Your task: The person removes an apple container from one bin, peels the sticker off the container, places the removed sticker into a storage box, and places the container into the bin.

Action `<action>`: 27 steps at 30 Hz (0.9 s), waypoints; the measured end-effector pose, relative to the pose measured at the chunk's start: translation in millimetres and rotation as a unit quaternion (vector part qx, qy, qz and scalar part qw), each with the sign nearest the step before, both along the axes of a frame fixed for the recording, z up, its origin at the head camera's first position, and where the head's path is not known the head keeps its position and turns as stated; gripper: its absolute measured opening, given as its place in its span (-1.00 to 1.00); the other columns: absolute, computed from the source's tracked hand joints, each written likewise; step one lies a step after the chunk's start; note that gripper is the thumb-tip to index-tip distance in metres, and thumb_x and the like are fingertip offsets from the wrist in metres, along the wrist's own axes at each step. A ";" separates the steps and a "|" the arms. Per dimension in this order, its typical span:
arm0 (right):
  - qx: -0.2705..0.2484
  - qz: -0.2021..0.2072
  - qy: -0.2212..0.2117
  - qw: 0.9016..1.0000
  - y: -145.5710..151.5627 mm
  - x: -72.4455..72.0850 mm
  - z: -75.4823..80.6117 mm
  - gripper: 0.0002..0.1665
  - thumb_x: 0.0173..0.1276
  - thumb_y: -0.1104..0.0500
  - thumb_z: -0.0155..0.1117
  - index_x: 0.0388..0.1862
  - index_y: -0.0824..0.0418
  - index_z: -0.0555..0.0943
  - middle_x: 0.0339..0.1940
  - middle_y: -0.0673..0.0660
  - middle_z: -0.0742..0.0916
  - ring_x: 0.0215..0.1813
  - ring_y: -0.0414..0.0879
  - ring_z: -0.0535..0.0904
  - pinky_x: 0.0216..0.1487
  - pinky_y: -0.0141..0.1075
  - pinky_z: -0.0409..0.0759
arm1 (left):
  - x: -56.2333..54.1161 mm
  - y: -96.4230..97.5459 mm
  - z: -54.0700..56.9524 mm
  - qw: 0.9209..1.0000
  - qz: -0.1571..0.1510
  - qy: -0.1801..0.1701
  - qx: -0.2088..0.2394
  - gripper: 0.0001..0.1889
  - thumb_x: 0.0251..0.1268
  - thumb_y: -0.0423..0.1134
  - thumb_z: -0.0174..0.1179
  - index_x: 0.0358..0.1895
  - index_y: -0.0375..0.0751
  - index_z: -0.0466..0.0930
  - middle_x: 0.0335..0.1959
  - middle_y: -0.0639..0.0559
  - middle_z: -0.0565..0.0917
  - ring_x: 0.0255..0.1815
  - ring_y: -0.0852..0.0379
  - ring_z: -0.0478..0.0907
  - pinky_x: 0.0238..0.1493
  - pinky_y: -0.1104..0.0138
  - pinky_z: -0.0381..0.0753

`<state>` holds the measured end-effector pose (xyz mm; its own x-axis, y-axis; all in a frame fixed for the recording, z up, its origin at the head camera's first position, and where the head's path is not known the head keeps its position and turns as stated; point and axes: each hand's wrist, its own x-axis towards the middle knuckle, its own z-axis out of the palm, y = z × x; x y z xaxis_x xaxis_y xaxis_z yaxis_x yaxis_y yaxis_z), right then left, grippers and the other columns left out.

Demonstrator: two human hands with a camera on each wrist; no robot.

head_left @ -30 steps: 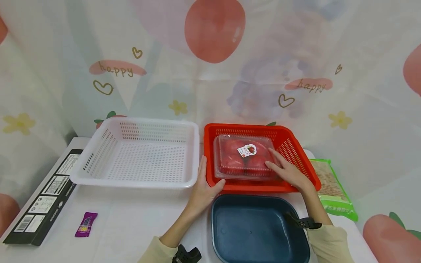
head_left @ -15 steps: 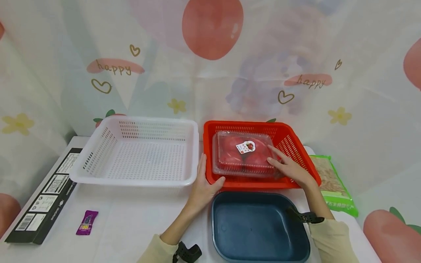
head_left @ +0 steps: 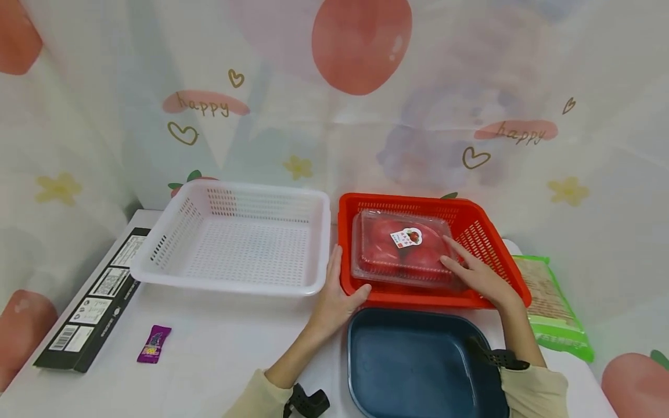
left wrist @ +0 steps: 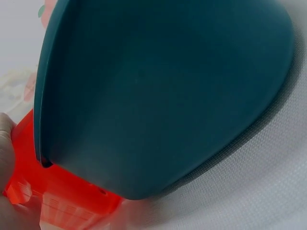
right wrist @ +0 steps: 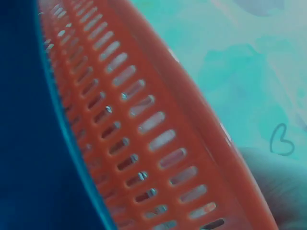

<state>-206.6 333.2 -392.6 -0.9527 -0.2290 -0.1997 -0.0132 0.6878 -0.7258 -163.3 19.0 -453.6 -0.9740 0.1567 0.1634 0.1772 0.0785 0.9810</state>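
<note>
A red plastic basket holds a clear lidded box of round red fruit, probably tomatoes, with a white label. My left hand grips the basket's front left corner, its thumb at the front rim and its fingers along the left side. In the left wrist view part of that hand shows beside the red wall. Reaching over the basket, my right hand touches the right end of the box with extended fingers; some fingers are hidden. The right wrist view shows mostly the slotted basket wall.
A dark blue basin stands in front of the red basket. To the left is a white basket. A black box and a purple packet lie further left. A green-edged bag lies at the right.
The head view has shifted, so the scene sits a little further right. Both hands keep nearly the same places on the basket and the fruit box.
</note>
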 end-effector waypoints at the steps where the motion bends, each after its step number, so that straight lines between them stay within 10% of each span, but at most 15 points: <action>1: -0.001 0.001 0.001 1.000 -0.6 -0.6 -0.6 -0.07 0.43 -0.16 0.06 0.60 -0.12 -0.18 0.51 0.43 0.14 0.36 0.38 0.16 0.10 0.12 0.61 | -0.5 -0.7 0.4 1.000 0.000 0.002 0.000 0.07 0.11 -0.14 0.36 0.57 0.20 -0.24 0.58 0.26 -0.08 0.53 0.09 0.04 0.21 0.13 0.58; 14: 0.028 0.010 0.011 0.999 -1.6 2.8 -0.9 -0.10 0.48 -0.18 -0.04 0.60 -0.09 -0.24 0.51 0.47 0.11 0.36 0.44 0.13 0.15 0.28 0.50 | 2.6 0.8 2.4 1.000 0.001 0.002 -0.006 0.12 0.05 -0.13 0.39 0.56 0.23 -0.26 0.57 0.31 -0.08 0.51 0.15 0.07 0.19 0.22 0.59; 27: -0.033 -0.006 -0.001 0.999 0.9 8.6 -0.7 -0.07 0.45 -0.12 0.06 0.61 -0.08 -0.19 0.50 0.44 0.12 0.31 0.37 0.20 -0.03 -0.07 0.70 | 2.4 0.8 1.8 1.000 -0.004 -0.002 0.004 0.11 0.06 -0.12 0.39 0.56 0.24 -0.26 0.58 0.30 -0.10 0.53 0.11 0.03 0.16 0.19 0.61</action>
<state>-198.0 334.1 -393.3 -0.9553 -0.2299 -0.1858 -0.0038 0.6381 -0.7699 -160.8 19.8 -451.8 -0.9733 0.1634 0.1612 0.1744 0.0698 0.9822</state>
